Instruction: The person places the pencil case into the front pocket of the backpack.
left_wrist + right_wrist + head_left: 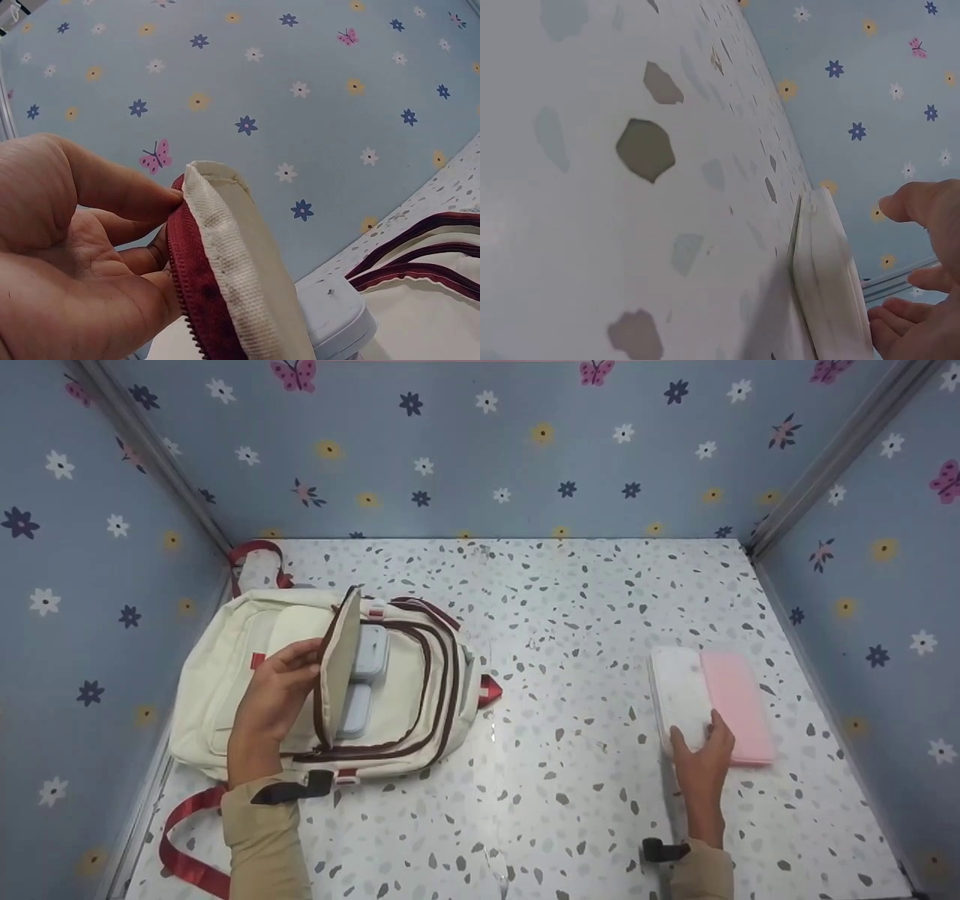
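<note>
A cream backpack (225, 682) with dark red zips lies on its back at the left, its front pocket unzipped. My left hand (274, 690) pinches the edge of the pocket flap (232, 277) between thumb and fingers, holding it upright. Two pale blue-white cases (371, 652) sit behind the flap, partly hidden by it. On the right, a white slim item (679, 690) lies against a pink flat item (739, 705), overlapping it in the head view. My right hand (701, 761) is over the near end of the white one, thumb and fingers spread apart.
A speckled white tabletop (555, 780) lies beneath everything. Flowered blue panels (480, 450) stand at the back and both sides. One red strap (187, 840) trails from the backpack towards the front; another red loop (255, 547) is at its far left corner.
</note>
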### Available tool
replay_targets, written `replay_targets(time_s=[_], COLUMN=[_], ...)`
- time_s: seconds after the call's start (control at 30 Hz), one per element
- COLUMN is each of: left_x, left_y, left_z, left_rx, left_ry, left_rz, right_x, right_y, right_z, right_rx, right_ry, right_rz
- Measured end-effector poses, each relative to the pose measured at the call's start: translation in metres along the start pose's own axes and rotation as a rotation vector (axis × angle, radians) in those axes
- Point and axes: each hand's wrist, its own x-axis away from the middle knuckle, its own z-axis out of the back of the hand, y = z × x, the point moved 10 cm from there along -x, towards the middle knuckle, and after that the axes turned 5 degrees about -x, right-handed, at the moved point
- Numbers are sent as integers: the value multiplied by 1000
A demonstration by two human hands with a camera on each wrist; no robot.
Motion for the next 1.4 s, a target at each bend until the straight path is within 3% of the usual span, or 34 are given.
replay_targets(time_s=[0.27, 0.53, 0.67, 1.1, 1.4], left_x=[0, 1, 1, 1, 2], left_y=[0, -2, -3, 0, 1], left_z=[0, 2, 2, 3, 5], left_rx=[0, -2, -14, -15, -14], left_ry=[-10, 10, 15, 12, 4], left_rz=[-4, 11, 16, 11, 6], right_x=[-3, 5, 10, 17, 18], right_y=[13, 6, 9, 17, 16], right_z=[7, -5, -13, -22, -20], right_rx=[67, 150, 196, 156, 139], right_ry=[23, 8, -36, -56, -30], right_rz=[-102, -82, -120, -195, -178])
